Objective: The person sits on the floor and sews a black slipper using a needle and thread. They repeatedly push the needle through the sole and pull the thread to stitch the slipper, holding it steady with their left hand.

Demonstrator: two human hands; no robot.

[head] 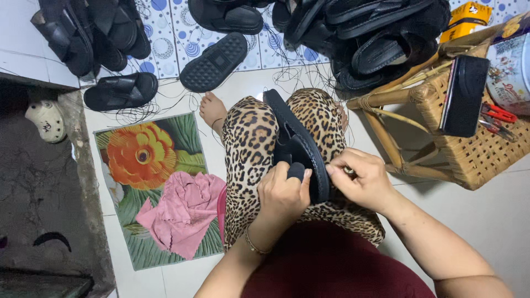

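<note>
Left hand [284,190]: clenched around the near end of the black sandal [295,146], thumb on its strap.
Right hand [361,179]: fingertips pinched at the sandal's sole edge; what they pinch is too small to tell.
Black sandal: matte, rubbery, long oval, standing on its edge between the knees, toe toward 12 o'clock.
Lap: leopard-print trousers [251,143], soft cloth; a bare foot [212,110] at 11 o'clock.
Mat [146,165]: at 9 o'clock, flat rectangle with an orange flower print; a crumpled pink cloth [179,212] lies on its near corner.
Open room: pale floor tiles [486,215] bare at 4 o'clock; loose dark threads scattered at 12.
Wicker stool [458,149]: at 2 o'clock, woven top and cane legs, holding a black sole piece [464,96], red-handled pliers [499,113] and a printed round tin [510,69].
Far edge: heaps of black sandals [375,38] at 12 to 1 o'clock, more [91,33] at 10; one ridged sole [214,62] lies face up.
</note>
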